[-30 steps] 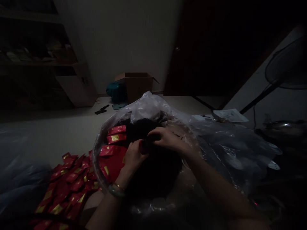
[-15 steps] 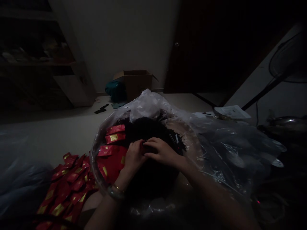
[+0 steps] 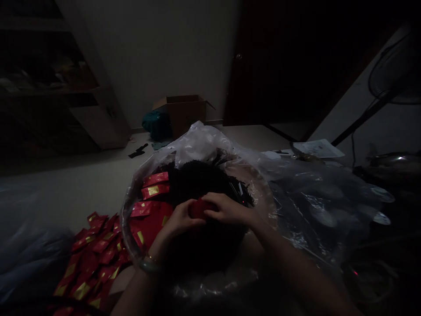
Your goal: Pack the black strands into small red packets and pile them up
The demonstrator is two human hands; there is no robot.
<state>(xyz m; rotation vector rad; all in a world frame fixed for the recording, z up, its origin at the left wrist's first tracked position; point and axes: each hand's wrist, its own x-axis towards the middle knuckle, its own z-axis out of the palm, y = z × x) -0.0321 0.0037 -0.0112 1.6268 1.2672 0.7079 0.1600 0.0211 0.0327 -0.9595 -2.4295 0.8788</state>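
Observation:
Between my left hand (image 3: 182, 217) and my right hand (image 3: 225, 208) is a small red packet (image 3: 199, 209), pinched by the fingers of both. Both hands are over a heap of black, loose, leaf-like bits (image 3: 204, 175) inside a round basin lined with clear plastic (image 3: 126, 219). Several red packets with gold labels (image 3: 154, 191) lie at the basin's left side, left of my left hand. Slim, shiny tools (image 3: 237, 191) rest on the heap beyond my right hand; their kind is too dark to tell.
A pile of red packets (image 3: 90, 263) lies left of the basin. Clear plastic sheeting (image 3: 315, 206) spreads to the right. Behind stand an open cardboard box (image 3: 187, 115), a teal bag (image 3: 157, 125) and a dark door (image 3: 276, 66). A fan (image 3: 394, 74) stands at far right.
My hands have moved slightly apart, and the red packet between them now shows plainly. The view has shifted a little.

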